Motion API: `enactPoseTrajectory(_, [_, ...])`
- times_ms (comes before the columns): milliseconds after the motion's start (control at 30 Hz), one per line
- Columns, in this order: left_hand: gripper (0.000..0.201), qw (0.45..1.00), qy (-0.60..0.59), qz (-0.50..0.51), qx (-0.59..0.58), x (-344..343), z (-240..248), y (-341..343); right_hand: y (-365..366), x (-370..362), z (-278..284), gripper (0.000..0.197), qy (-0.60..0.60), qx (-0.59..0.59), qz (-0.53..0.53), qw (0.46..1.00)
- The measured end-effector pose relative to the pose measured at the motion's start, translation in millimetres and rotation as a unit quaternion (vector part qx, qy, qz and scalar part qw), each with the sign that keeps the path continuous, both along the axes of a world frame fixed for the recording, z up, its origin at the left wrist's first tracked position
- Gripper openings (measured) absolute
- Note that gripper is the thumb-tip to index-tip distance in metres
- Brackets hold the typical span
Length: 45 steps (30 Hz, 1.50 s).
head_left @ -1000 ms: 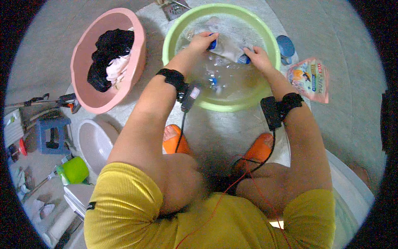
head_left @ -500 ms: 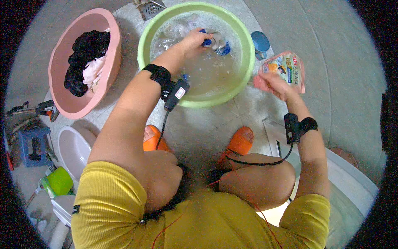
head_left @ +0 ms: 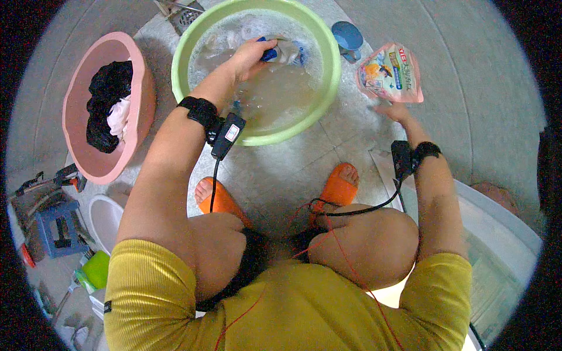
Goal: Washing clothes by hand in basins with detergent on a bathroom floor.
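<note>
My left hand [head_left: 250, 57] is closed on a wet white-and-blue cloth [head_left: 287, 52] in the green basin [head_left: 333, 67]. Cloudy, sudsy water fills the basin, and part of the cloth lies under it. My right hand [head_left: 396, 111] is at the lower edge of a pink-and-white refill pouch [head_left: 390, 73] with printed pictures. Its fingers are apart and hold nothing I can see; whether they touch the pouch is unclear. Beside the basin's right rim stands a blue cup [head_left: 348, 36].
A pink tub [head_left: 140, 111] with black and pale pink clothes stands at the left. Behind my left arm are a white basin [head_left: 102, 219], a blue stool [head_left: 58, 231] and a green dustpan-like thing [head_left: 96, 269]. A drain [head_left: 186, 19] lies beyond the basin.
My right hand has come off the pouch, which now lies turned slightly and in fuller view. The left hand still grips the cloth. The whole view has shifted a little.
</note>
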<state>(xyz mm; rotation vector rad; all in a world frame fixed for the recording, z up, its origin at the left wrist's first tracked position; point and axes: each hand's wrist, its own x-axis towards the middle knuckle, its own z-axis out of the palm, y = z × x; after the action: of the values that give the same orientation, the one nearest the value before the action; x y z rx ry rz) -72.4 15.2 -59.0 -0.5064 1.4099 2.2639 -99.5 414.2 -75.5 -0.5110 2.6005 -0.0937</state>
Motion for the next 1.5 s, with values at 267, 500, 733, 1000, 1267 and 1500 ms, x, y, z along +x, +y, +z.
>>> enactPoseTrajectory(267, [0.018, 0.999, -0.012, -0.001, -0.048, 9.6, 11.1, -10.4, -64.6, -17.2, 82.4, 0.034, -0.329, 0.135, -0.196, 0.914])
enactPoseTrajectory(500, [0.023, 1.0, 0.025, -0.012, 0.01, 8.4, 2.4, -9.6, -72.0, -37.0, 158.9, 0.032, -0.113, 0.071, -0.208, 0.969])
enactPoseTrajectory(733, [0.021, 0.998, 0.032, -0.009, 0.051, 3.7, 0.0, 8.2, -120.6, -26.6, 297.7, 0.029, 0.121, 0.189, 0.036, 0.974])
enactPoseTrajectory(1000, [0.023, 0.995, 0.035, 0.007, 0.097, 4.5, -5.7, 2.7, -146.0, 116.3, 397.5, 0.035, -0.079, 0.365, -0.117, 0.92])
enactPoseTrajectory(1267, [0.026, 0.995, 0.051, -0.07, -0.055, -18.8, -21.2, 7.8, -233.0, -30.1, 342.5, 0.039, 0.058, -0.019, -0.043, 0.997])
enactPoseTrajectory(1500, [0.025, 0.987, 0.156, -0.009, -0.032, -9.2, -29.9, -22.1, -303.7, -37.8, 236.5, 0.036, 0.078, -0.161, -0.065, 0.982])
